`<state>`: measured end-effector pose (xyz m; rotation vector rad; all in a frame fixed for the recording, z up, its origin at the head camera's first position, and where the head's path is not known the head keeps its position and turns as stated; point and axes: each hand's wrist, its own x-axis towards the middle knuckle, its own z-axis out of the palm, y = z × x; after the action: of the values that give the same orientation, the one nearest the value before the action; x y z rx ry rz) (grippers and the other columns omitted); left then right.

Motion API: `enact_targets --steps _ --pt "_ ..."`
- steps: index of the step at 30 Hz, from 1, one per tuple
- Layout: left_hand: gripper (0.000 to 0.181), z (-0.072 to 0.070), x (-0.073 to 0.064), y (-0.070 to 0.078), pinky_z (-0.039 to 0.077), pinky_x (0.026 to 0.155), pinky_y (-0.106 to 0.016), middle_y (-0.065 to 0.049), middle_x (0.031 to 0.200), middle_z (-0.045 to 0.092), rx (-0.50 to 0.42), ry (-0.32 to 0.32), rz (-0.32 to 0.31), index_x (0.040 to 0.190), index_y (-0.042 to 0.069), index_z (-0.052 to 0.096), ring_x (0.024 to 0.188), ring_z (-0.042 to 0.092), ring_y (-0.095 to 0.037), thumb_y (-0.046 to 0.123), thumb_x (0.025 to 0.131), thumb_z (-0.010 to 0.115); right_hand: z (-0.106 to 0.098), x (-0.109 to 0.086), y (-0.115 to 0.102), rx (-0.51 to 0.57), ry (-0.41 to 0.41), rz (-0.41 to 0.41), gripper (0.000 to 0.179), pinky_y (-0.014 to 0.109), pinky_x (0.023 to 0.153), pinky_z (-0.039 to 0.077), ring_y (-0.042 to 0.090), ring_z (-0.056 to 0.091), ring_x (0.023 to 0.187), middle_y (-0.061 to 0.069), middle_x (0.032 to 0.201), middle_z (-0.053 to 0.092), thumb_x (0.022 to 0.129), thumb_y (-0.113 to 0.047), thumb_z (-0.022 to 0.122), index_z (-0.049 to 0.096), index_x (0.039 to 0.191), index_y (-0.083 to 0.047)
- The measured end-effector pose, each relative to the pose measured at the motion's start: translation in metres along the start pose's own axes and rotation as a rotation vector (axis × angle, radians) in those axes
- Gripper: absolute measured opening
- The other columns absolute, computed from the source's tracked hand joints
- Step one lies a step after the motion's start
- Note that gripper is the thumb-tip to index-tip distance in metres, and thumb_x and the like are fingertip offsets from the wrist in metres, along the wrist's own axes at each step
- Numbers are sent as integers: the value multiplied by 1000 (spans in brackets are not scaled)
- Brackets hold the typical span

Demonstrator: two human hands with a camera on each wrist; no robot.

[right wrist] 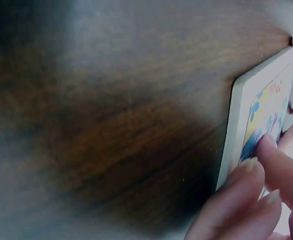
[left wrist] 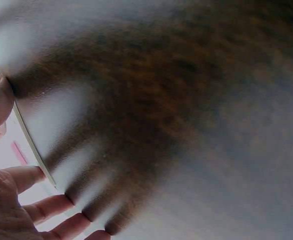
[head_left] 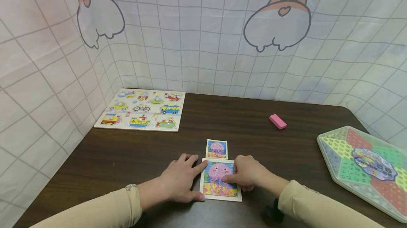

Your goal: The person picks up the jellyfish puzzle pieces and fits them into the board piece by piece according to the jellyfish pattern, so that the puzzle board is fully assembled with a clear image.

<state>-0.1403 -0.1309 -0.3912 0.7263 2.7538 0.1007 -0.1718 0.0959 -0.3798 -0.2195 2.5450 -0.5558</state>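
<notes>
A small framed jigsaw puzzle (head_left: 220,197) with a pink jellyfish picture lies flat on the dark table. Its pieces look seated in the white frame. My left hand (head_left: 182,180) is spread at its left side, with index fingertip and thumb at the frame's edge and the other fingers on the table. My right hand (head_left: 249,173) has its thumb (right wrist: 274,155) pressed on the picture, while its curled fingers (right wrist: 236,200) grip at the right edge. Just beyond the frame's top edge lies a small card (head_left: 217,149) with the same jellyfish.
A wooden vehicle peg puzzle (head_left: 152,117) lies at the back left. Toward the back right is a pink block (head_left: 277,121). A hexagonal Chinese checkers board (head_left: 365,164) sits at the right edge. A white gridded curtain (head_left: 197,37) encloses the table's back and sides.
</notes>
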Motion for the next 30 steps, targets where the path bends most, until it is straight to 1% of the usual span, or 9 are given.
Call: enact_targets --steps 7,12,15,18,20,22,25,27,30 --pt "93 -2 1 0 48 105 -55 -12 157 45 8 6 -2 158 27 42 139 44 -35 72 81 70 -6 4 -6 -74 -23 7 39 20 44 43 12 59 45 5 57 62 86 -39 82 61 71 -10" --pt "93 -2 0 1 49 104 -56 -12 156 45 -1 7 4 157 25 42 139 44 -35 70 81 72 -3 -1 -1 -32 -8 -32 40 22 45 45 12 57 45 3 56 61 87 -42 80 62 69 -11" --pt "93 -1 0 1 49 103 -56 -13 156 46 4 9 10 157 25 43 139 45 -36 70 81 72 -3 -8 7 45 13 -107 37 23 46 47 12 56 46 2 55 59 89 -39 78 63 70 -12" --pt "93 -1 0 2 50 102 -56 -13 155 46 8 12 11 156 25 44 139 45 -36 70 81 72 -2 -14 15 55 80 -268 25 23 48 46 10 55 50 -1 59 58 93 -31 76 67 81 -11" --pt "93 0 0 2 50 102 -55 -13 155 46 15 14 10 156 25 44 139 45 -36 71 81 71 -1 -19 18 -28 140 -409 19 28 60 54 11 62 66 0 76 67 95 -26 73 71 98 -8" --pt "93 -1 0 1 50 102 -55 -13 155 46 17 16 7 156 25 44 139 45 -36 71 81 72 2 -23 19 -142 171 -535 31 36 82 59 18 69 94 5 105 72 98 -27 70 68 121 -6" --pt "93 -2 -1 1 50 102 -55 -13 155 47 17 22 11 156 24 44 139 45 -36 70 81 72 9 -27 20 -276 111 -648 55 49 113 44 30 51 141 11 152 54 103 -34 61 50 150 -6" --pt "93 -2 -2 2 50 102 -55 -14 155 47 9 28 15 156 23 44 139 45 -36 69 81 72 14 -28 20 -322 44 -680 62 51 119 36 34 36 152 10 164 39 106 -38 54 39 157 -7" --pt "92 -2 -2 2 50 102 -56 -14 155 47 -1 29 22 156 22 44 139 45 -36 68 81 73 20 -28 19 -424 40 -707 66 48 121 34 34 33 154 7 167 34 107 -47 45 35 160 -8"
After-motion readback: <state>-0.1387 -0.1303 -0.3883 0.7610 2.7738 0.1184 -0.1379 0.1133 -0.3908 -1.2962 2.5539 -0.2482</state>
